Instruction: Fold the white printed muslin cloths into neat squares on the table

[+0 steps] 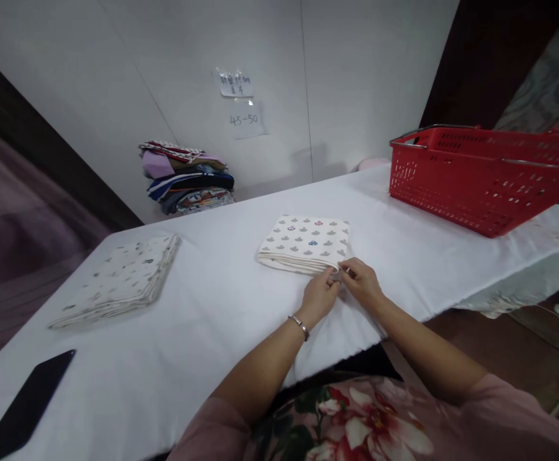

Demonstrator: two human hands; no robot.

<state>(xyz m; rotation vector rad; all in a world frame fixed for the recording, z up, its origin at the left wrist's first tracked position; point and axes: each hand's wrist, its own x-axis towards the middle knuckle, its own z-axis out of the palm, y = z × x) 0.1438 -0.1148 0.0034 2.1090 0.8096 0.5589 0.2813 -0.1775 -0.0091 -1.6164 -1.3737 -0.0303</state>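
Note:
A folded white cloth [303, 240] with grey cloud-like prints and a few red and blue ones lies flat on the white-covered table [221, 288]. Its layered folded edge faces me. At its near right corner my left hand [321, 294] and my right hand [362, 280] meet, fingers pinched together. A small greyish piece, perhaps a tag or a turned-up bit of the cloth, shows between them. The right fingertips touch the corner of the cloth. What exactly the left fingers pinch is hidden. A bracelet circles my left wrist.
Another folded printed cloth [125, 275] lies at the left, with a dark flat phone-like object [27, 403] nearer me. A red plastic basket [476, 179] stands at the right. Stacked folded fabrics [190, 179] sit by the wall, below paper signs [248, 120].

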